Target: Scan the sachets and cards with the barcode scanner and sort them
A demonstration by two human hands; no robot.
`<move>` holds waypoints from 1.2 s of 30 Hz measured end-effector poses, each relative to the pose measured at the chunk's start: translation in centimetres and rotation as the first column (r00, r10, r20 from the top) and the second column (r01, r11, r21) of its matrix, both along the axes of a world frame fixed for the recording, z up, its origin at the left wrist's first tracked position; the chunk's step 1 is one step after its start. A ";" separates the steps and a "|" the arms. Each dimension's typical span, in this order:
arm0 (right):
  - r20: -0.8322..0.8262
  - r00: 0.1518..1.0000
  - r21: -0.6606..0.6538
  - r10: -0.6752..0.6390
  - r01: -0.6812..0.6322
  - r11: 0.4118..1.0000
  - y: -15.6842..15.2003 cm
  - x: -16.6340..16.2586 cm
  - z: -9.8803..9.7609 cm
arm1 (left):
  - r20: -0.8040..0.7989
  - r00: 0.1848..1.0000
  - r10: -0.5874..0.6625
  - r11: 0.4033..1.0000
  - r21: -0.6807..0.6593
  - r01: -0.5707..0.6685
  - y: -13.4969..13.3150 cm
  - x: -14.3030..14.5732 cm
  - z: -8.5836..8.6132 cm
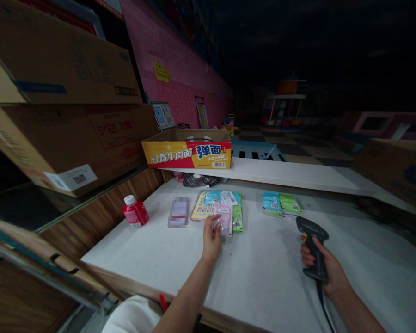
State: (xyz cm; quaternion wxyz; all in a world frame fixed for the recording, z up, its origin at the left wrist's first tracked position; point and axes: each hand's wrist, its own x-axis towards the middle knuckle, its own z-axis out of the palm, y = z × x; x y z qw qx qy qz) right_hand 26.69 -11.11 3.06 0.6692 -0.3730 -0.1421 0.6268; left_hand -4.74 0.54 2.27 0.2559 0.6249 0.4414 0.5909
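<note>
My left hand [212,240] has its fingers closed on the lower left edge of a pink packet [224,216]. Beneath and around that packet lie blue packets [212,196], green packets [238,221] and a flat yellow printed item [199,208]. On the right, my right hand [327,268] grips a dark barcode scanner [314,247] by its handle, with the scanner's head tilted up to the left and its cable hanging below. Ahead of the scanner rests a second group of packets, blue [272,202] and green [290,203], with a bit of pink underneath.
A red bottle with a white cap [136,212] and a blurred rectangular item [178,212] are on the white table [152,252]. An open yellow and red carton [187,155] sits on the raised ledge [291,172]. Large cardboard boxes [65,138] are stacked at left.
</note>
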 end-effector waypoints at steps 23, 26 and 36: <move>0.529 0.775 -0.168 0.347 -0.305 0.938 -2.8 -11.3 6.9 | -0.140 0.990 0.016 0.998 0.070 -0.006 -0.7 0.1 -0.1; 0.532 0.781 -0.155 0.327 -0.290 0.944 -2.7 -11.0 6.5 | -0.158 0.987 0.014 0.995 0.095 0.001 -0.7 0.0 0.0; 0.442 0.890 -0.124 0.110 -0.061 0.990 -1.2 -5.0 4.3 | -0.203 0.979 -0.016 1.000 0.021 0.020 -0.8 0.0 0.3</move>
